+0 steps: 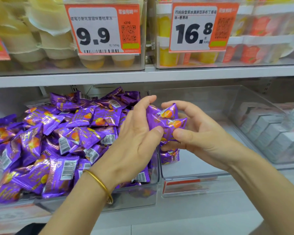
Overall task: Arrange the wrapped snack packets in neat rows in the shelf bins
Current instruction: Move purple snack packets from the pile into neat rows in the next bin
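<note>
Packets (165,120) are bunched over the divider (160,173), likely being squared up for a row: left grip (134,138) and right grip (199,134) each pinch the bunch. Loose heap (58,138) fills the left bin (134,199); a few lie in the right bin (193,174)

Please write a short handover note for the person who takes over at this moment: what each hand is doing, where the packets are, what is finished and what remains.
Left hand: grips the bunch of purple packets from the left side.
Right hand: grips the same bunch from the right side, above the wall between two bins.
Left bin: full, with a loose heap of packets, not in rows.
Middle bin: mostly bare; a few packets lie by its left wall, under the hands.
Done: no neat row is visible yet.
Left: probably set the bunch down as a row, then sort the heap.
</note>
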`<control>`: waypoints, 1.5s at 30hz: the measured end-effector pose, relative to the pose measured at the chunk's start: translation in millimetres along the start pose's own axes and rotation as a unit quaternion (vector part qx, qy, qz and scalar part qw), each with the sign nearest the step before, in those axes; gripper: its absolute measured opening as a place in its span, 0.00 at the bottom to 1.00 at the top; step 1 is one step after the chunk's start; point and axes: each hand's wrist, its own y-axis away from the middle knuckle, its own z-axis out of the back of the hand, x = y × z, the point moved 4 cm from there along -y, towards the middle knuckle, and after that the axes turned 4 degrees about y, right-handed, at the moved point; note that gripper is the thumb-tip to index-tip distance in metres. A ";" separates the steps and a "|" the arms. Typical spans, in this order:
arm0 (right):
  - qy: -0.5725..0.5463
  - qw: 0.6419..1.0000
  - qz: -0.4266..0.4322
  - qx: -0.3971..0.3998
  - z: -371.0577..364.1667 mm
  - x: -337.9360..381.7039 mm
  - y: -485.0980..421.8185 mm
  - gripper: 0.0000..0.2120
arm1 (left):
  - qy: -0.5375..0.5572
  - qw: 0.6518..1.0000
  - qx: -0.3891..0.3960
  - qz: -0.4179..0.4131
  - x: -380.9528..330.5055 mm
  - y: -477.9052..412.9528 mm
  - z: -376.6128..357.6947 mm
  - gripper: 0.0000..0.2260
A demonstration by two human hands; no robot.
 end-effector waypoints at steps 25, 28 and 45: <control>0.278 0.911 -0.301 0.049 63.3 -65.6 27.5 0.20 | -0.241 0.969 -0.053 -0.028 6.1 5.7 -3.8 0.17; 0.354 0.887 -0.287 0.067 60.4 -70.6 25.8 0.20 | -0.229 0.971 -0.064 -0.022 8.4 9.5 -2.2 0.17; 0.557 0.762 -0.316 0.098 47.6 -67.5 12.9 0.22 | -0.150 0.979 -0.134 -0.019 3.0 27.3 9.0 0.16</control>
